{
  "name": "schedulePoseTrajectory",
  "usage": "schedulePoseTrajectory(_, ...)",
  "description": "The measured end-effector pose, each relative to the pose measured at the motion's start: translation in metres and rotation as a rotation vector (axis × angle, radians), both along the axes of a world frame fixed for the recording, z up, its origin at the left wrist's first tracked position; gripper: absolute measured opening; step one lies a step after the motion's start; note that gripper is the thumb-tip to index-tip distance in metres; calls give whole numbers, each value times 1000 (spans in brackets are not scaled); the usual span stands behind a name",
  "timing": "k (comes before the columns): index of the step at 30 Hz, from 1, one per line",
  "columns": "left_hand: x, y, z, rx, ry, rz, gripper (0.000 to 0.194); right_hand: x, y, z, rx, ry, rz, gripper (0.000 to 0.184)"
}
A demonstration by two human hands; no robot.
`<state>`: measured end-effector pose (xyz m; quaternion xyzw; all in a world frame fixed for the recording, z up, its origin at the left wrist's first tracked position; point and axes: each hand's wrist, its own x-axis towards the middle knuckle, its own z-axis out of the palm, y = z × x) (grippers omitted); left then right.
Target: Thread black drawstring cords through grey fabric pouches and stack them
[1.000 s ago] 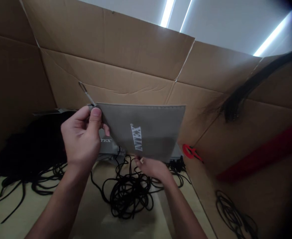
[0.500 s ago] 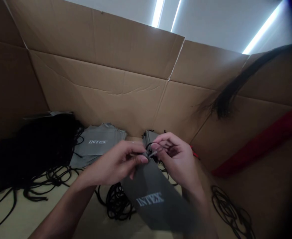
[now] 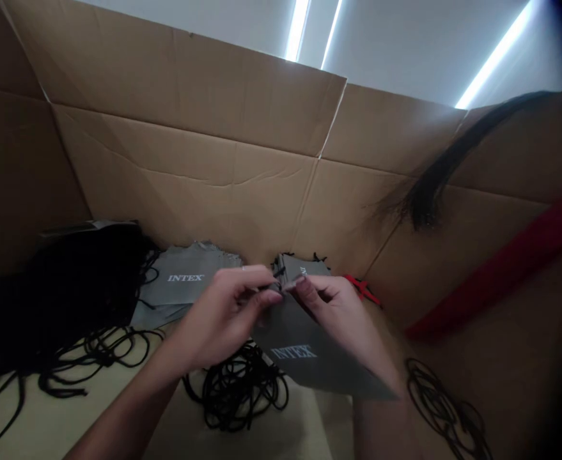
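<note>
A grey drawstring pouch [image 3: 304, 345] printed INTEX hangs tilted between my two hands, its lower end swinging to the right. My left hand [image 3: 230, 310] pinches the pouch's top corner between thumb and forefinger. Close beside it, my right hand [image 3: 331, 310] is closed on the same top edge, thumb against the fingers. What lies between the fingertips, perhaps a cord end, is too small and blurred to make out. A tangle of black cord [image 3: 242, 390] lies on the table below the pouch.
A stack of grey INTEX pouches [image 3: 185, 275] lies at the back left, with another pouch stack [image 3: 304, 265] behind my hands. A large black cord heap [image 3: 64, 300] fills the left. Red-handled scissors [image 3: 364, 291] and loose cord [image 3: 444, 402] lie right. Cardboard walls [image 3: 189, 147] surround the table.
My right hand has lowered and drawn in toward the left; the cord loop seen at its fingertips no longer shows. The pouch has swung up, uncovering more of the cord tangle.
</note>
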<state>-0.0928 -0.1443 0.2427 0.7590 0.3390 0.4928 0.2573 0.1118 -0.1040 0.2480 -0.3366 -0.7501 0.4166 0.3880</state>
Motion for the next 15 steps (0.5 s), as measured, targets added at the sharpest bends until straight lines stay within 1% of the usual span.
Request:
schedulePoseTrajectory(3,8,-1,-2,28,78,-26,24,-9,0,-2,43,112,-32,43)
schedulePoseTrajectory(7,15,1,-7,19,114,-20,27,-15,0,-5,47,214,-88,27)
schedulePoseTrajectory(9,16,3,-9,-8,120,-30,30,-15,0,-6,42,293,-78,24)
schedulePoseTrajectory(12,14,5,-9,-22,73,-47,26,-11,0,-6,19,494,-18,16)
schedulePoseTrajectory(14,11,5,-8,-44,54,-53,24,-6,-1,-4,70,570,-16,7)
schedulePoseTrajectory(15,10,5,-7,-67,63,-59,26,-3,-1,-3,132,556,-44,5)
